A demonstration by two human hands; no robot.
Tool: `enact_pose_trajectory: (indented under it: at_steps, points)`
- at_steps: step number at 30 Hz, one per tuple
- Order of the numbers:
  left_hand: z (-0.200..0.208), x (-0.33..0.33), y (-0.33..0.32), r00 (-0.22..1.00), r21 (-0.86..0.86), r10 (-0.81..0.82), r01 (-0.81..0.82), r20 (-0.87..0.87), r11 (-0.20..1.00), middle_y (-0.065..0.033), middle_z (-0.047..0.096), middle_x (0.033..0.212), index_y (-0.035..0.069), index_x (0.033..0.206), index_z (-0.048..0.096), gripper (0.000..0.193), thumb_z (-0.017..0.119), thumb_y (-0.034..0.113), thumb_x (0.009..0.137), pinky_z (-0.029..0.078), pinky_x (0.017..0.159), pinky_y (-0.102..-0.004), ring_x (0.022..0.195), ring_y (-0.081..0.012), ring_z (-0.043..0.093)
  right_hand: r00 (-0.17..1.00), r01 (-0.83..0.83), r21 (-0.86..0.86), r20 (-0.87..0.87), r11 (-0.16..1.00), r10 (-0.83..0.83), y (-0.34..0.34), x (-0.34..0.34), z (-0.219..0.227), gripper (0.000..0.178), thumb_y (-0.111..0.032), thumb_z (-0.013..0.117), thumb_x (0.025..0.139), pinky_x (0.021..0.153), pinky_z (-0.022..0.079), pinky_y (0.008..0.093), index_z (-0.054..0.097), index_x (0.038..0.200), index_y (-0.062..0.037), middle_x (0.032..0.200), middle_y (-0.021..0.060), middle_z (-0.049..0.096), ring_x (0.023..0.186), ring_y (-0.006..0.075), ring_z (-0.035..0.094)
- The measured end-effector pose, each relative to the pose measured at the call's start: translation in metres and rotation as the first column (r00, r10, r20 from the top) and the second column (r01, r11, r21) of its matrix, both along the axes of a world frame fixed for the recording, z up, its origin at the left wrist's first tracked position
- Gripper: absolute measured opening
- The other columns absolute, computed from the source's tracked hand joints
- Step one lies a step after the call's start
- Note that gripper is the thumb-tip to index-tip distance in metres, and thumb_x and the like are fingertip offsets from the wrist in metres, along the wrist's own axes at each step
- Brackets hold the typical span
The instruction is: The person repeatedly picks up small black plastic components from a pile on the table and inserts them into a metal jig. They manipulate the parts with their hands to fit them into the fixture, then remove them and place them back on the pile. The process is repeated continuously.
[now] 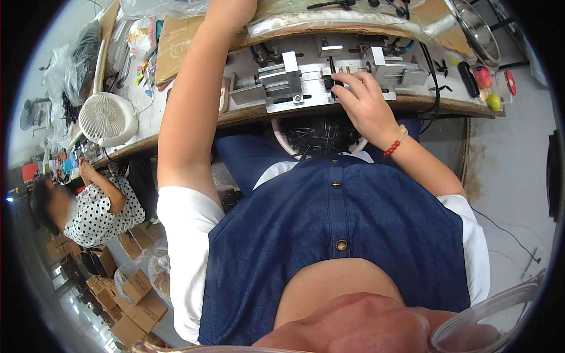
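My right hand (366, 105) is at the metal clamping fixture (286, 76) on the bench. Its thumb and index finger close around a small black part (329, 83) seated in the middle of the fixture, while the other fingers curl over the pale block beside it. Stretched far forward, my left hand (233, 13) is at the top edge of the view, over the raised cardboard-covered shelf (259, 36). The fingers of that hand are cut off by the frame, so what they touch is hidden.
Several thin black parts (335, 5) lie on the shelf. Below the bench edge, a round tub (321, 138) holds many black pieces. A white fan (108, 119) stands to the left, a metal bowl (478, 32) at the far right. Another person (100, 206) sits at left.
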State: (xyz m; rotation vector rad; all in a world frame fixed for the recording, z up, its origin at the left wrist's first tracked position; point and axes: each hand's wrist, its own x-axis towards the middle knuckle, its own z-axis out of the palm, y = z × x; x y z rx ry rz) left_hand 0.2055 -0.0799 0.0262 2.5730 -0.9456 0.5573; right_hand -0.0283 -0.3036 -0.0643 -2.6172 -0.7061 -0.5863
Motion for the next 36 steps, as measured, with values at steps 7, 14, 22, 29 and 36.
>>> enact_pose_trajectory:
  at_steps: [7, 14, 22, 29, 36]
  points:
    - [0.004, 0.005, 0.006, 0.998, 0.057, -0.029, 0.026, 0.05, 0.998, -0.0184, 0.064, 0.099, 0.007, 0.103, 0.072, 0.021, 0.059, 0.002, 0.087, 0.052, 0.088, -0.0459, 0.102, -0.0395, 0.064, 0.998, 0.031, -0.077, 0.051, 0.997, -0.027, -0.001, 0.002, -0.005, 0.025, -0.01, 0.062, 0.086, 0.097, 0.048, 0.0409, 0.066, 0.111, -0.007, 0.133, 0.0068, 0.062, 0.112, 0.0292, 0.055]
    - [0.02, -0.026, 0.001, 0.989, -0.077, -0.112, 0.105, -0.1, 0.991, -0.0164, 0.066, 0.102, 0.006, 0.104, 0.071, 0.022, 0.062, 0.0, 0.085, 0.051, 0.089, -0.0471, 0.102, -0.0398, 0.064, 0.999, -0.022, 0.035, 0.032, 0.999, 0.021, -0.01, 0.013, 0.015, 0.024, -0.018, 0.073, 0.088, 0.096, 0.046, 0.0429, 0.065, 0.108, -0.0073, 0.131, 0.0075, 0.063, 0.112, 0.0314, 0.055]
    - [-0.03, -0.155, -0.02, 0.946, -0.492, -0.311, 0.313, 0.088, 0.812, -0.0064, 0.072, 0.09, 0.009, 0.104, 0.079, 0.023, 0.085, 0.009, 0.082, 0.054, 0.06, -0.0272, 0.072, -0.0139, 0.067, 0.979, 0.018, 0.087, 0.2, 0.996, -0.035, -0.052, 0.125, 0.083, 0.016, -0.006, 0.066, 0.093, 0.09, 0.049, 0.0415, 0.069, 0.108, -0.0038, 0.107, 0.012, 0.067, 0.1, 0.0325, 0.062]
    - [-0.105, -0.203, -0.035, 0.954, -0.547, -0.262, 0.142, -0.148, 0.825, -0.0075, 0.062, 0.116, 0.01, 0.104, 0.077, 0.021, 0.083, 0.01, 0.084, 0.056, 0.062, -0.0317, 0.069, -0.0172, 0.069, 1.0, 0.019, 0.127, -0.024, 0.992, -0.016, -0.061, 0.146, 0.091, 0.016, -0.009, 0.064, 0.095, 0.087, 0.051, 0.0411, 0.068, 0.11, -0.002, 0.1, 0.0166, 0.067, 0.094, 0.034, 0.064]
    - [-0.117, -0.195, -0.045, 0.976, -0.469, -0.188, 0.114, -0.114, 0.876, -0.0064, 0.071, 0.123, 0.011, 0.108, 0.078, 0.021, 0.08, 0.012, 0.087, 0.06, 0.071, -0.0311, 0.082, -0.0198, 0.074, 0.988, -0.091, 0.413, 0.148, 0.906, 0.032, -0.053, 0.113, 0.082, 0.024, -0.001, 0.053, 0.101, 0.084, 0.048, 0.0314, 0.059, 0.124, -0.0042, 0.101, 0.0085, 0.058, 0.09, 0.0218, 0.059]
